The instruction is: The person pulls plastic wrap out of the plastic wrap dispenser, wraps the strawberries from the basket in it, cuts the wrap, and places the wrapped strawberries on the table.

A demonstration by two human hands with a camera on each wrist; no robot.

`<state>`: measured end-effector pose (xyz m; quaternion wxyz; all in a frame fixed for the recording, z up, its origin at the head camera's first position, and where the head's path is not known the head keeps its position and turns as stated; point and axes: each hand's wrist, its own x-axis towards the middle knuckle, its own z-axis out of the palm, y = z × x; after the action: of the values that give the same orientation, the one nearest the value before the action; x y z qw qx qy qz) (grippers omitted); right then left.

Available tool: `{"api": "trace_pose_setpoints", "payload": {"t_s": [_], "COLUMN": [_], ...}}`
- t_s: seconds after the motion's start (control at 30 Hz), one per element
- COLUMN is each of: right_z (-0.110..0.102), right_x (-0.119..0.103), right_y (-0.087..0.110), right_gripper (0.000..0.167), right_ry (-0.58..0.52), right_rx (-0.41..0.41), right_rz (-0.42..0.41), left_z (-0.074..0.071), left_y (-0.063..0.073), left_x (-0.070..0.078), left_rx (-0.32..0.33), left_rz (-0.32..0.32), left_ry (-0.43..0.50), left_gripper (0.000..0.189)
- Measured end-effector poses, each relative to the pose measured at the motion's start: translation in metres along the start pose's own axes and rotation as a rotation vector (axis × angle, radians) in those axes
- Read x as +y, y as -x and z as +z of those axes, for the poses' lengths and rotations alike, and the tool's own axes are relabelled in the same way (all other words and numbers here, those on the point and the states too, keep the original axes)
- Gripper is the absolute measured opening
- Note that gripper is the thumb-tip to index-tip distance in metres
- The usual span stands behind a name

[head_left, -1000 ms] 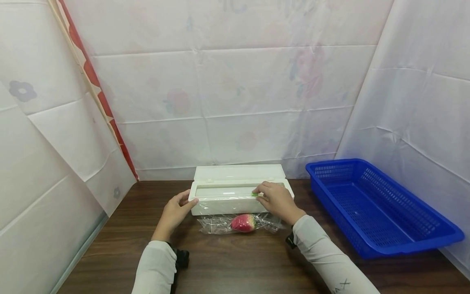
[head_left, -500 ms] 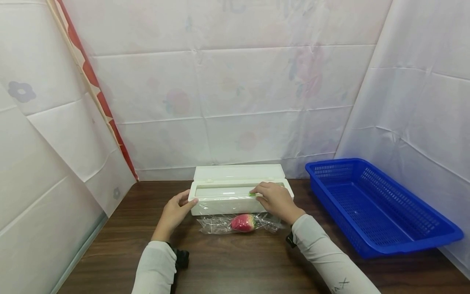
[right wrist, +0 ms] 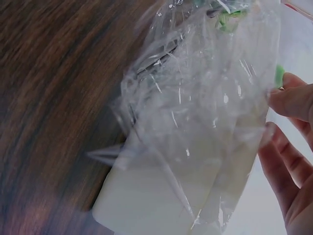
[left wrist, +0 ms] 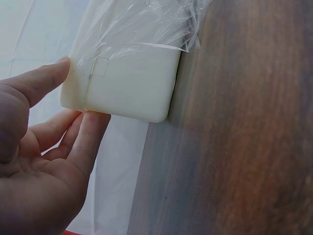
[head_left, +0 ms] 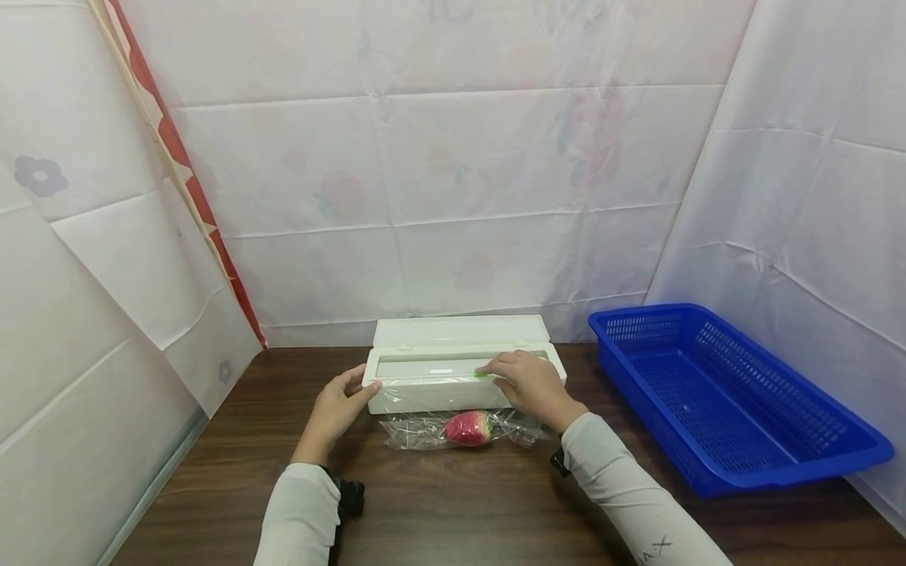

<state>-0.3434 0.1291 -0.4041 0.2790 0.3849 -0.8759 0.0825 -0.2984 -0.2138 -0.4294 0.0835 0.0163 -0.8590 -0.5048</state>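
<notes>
Brown table (head_left: 439, 519) holds basket (head_left: 708, 405) and wrapped fruit (head_left: 467, 428); hands (head_left: 338, 410) (head_left: 534, 387) pinch box (head_left: 432, 398) and green slider (right wrist: 279, 76).

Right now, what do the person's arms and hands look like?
The left hand and right hand are bare. The left sleeve and right sleeve are whitish; the right one bears dark markings, including an X. A black device shows at each wrist.
</notes>
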Motion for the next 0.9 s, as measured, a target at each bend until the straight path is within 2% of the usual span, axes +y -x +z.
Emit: {"api": "trace_pose_setpoints", "payload": {"t_s": [0.27,0.4,0.6,0.8,0.9], "right_z": [-0.003,-0.007,-0.016,-0.015,-0.011], "right_x": [-0.002,-0.003,-0.003,-0.011,-0.018], "right_y": [-0.001,-0.001,-0.006,-0.012,-0.015], "right_gripper": [0.033,0.033,0.023,0.016,0.015], "right_ry": [-0.018,-0.058,-0.172,-0.261,-0.312], "right_rx": [-0.017,-0.022,0.032,0.09,0.1], "right_rz": [-0.028,-0.006,0.062,0.052,0.102], "left_z": [-0.001,-0.001,-0.001,-0.002,-0.001], "left_y": [0.001,0.0,-0.001,0.0,0.0], "left_x": [0.001,0.001,0.001,0.0,0.0], "left_rx": [-0.015,-0.018,-0.014,-0.01,-0.008], "left_rz": [-0.003,-0.002,0.002,-0.001,0.006], "left_ry": [-0.002,0.002,-0.003,-0.006,-0.013], "left_gripper": [0.07,0.07,0.07,0.07,0.069]}}
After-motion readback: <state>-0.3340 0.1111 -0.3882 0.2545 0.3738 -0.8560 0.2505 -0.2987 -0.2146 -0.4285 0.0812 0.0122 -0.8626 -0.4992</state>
